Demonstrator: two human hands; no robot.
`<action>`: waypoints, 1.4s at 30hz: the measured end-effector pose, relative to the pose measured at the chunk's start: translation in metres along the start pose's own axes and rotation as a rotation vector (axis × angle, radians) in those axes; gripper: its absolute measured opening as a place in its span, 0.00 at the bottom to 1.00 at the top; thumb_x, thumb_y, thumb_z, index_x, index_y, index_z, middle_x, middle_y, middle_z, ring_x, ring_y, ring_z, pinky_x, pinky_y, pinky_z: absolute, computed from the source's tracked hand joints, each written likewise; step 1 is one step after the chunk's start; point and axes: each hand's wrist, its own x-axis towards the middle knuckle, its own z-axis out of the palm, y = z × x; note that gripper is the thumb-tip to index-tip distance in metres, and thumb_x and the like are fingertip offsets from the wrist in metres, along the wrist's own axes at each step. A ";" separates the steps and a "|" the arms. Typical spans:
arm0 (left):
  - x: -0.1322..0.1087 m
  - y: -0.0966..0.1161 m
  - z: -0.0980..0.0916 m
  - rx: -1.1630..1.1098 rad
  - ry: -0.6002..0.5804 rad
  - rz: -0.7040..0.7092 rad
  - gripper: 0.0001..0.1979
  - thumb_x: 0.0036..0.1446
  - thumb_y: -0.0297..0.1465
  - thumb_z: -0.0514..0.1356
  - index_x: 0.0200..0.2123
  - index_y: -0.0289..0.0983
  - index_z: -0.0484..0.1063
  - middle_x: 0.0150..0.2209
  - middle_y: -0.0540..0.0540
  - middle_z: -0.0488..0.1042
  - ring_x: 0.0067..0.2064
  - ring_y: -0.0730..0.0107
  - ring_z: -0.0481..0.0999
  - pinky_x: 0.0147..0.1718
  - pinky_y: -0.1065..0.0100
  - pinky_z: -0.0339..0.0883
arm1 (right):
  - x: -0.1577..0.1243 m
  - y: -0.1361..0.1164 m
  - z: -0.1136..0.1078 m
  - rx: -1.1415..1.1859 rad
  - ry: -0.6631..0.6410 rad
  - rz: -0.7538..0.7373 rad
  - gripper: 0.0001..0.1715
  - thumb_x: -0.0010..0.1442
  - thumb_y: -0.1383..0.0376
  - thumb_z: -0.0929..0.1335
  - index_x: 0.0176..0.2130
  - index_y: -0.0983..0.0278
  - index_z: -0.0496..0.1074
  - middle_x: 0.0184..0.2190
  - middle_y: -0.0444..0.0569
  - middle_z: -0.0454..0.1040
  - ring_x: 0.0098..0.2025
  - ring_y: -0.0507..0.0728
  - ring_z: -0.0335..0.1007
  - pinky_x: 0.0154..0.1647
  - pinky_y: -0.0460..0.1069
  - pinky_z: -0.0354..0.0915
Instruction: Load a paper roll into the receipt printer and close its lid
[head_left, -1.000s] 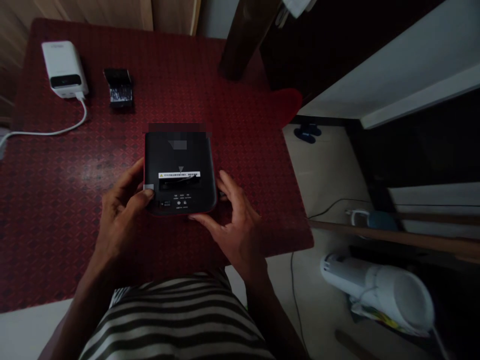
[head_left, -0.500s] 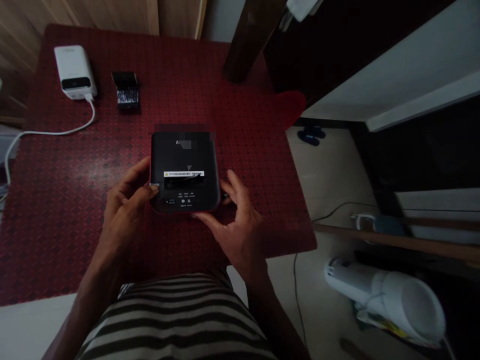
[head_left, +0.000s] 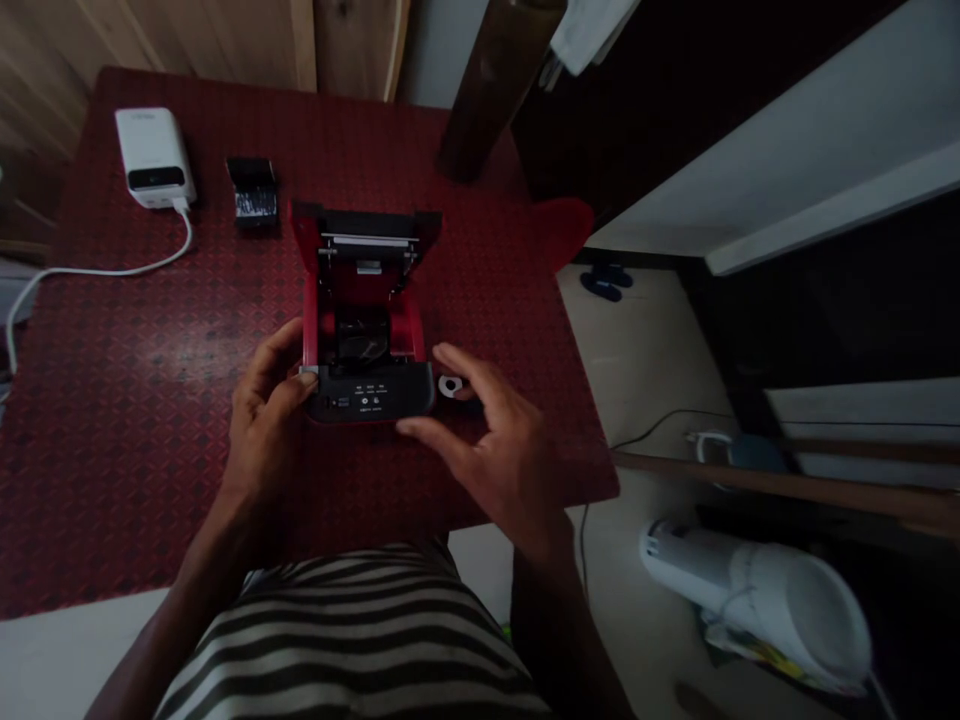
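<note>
A small black-and-red label printer lies on the table with its lid swung up. In its red-walled bay sits a dark, shiny roll. My left hand grips the printer's left side, its thumb pressed on a grey latch at the front left corner and the other fingers partly hidden behind the side. My right hand is beside the front right corner, thumb and fingers apart. Between its fingers and the printer shows a small white ring-shaped end with a dark centre; whether my fingers touch it, I cannot tell.
A white power bank with a plugged-in white cable stands at the back left of the red patterned table. Near it lies a small open black case. A brown post rises at the back right. Slippers lie on the floor.
The printer's lid has swung up and back, exposing the red bay and the roll. My right hand has moved slightly right, away from the printer; my left hand still holds it.
</note>
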 end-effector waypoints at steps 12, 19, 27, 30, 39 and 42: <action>-0.003 -0.005 -0.006 0.030 -0.079 0.124 0.31 0.69 0.51 0.77 0.69 0.45 0.84 0.68 0.40 0.88 0.68 0.41 0.89 0.68 0.44 0.85 | 0.124 -0.025 0.048 -0.324 -0.600 -0.189 0.19 0.78 0.79 0.69 0.52 0.61 0.87 0.51 0.55 0.90 0.57 0.66 0.87 0.63 0.59 0.79; -0.004 -0.004 -0.006 -0.005 -0.088 0.096 0.30 0.69 0.50 0.78 0.69 0.47 0.85 0.66 0.40 0.89 0.64 0.42 0.91 0.64 0.45 0.86 | 0.136 -0.034 0.057 -0.369 -0.662 -0.155 0.28 0.77 0.80 0.64 0.58 0.60 0.88 0.57 0.61 0.87 0.58 0.71 0.88 0.63 0.65 0.80; -0.004 -0.005 -0.006 0.025 -0.088 0.088 0.33 0.69 0.52 0.77 0.70 0.43 0.83 0.64 0.37 0.89 0.61 0.43 0.91 0.60 0.47 0.87 | 0.136 -0.043 0.047 -0.467 -0.607 -0.133 0.25 0.74 0.79 0.70 0.61 0.59 0.84 0.49 0.57 0.90 0.50 0.69 0.89 0.53 0.62 0.82; -0.004 -0.004 -0.006 0.031 -0.066 0.088 0.32 0.68 0.51 0.77 0.69 0.44 0.83 0.64 0.38 0.89 0.61 0.44 0.91 0.59 0.48 0.88 | 0.125 -0.054 0.038 -0.479 -0.546 -0.121 0.21 0.73 0.79 0.71 0.58 0.61 0.84 0.49 0.57 0.91 0.51 0.68 0.90 0.55 0.60 0.82; -0.004 -0.001 -0.005 0.065 -0.046 0.081 0.29 0.69 0.48 0.76 0.68 0.45 0.85 0.65 0.40 0.89 0.64 0.43 0.90 0.61 0.49 0.88 | 0.095 -0.006 -0.028 0.002 0.030 -0.043 0.14 0.67 0.66 0.81 0.51 0.54 0.85 0.48 0.45 0.91 0.46 0.62 0.86 0.55 0.59 0.81; -0.003 -0.003 -0.005 0.076 -0.012 0.089 0.29 0.67 0.49 0.77 0.67 0.45 0.86 0.66 0.40 0.88 0.66 0.42 0.89 0.63 0.50 0.88 | 0.101 0.046 -0.019 0.207 0.163 0.130 0.14 0.64 0.60 0.82 0.48 0.53 0.83 0.44 0.43 0.89 0.44 0.61 0.84 0.49 0.57 0.79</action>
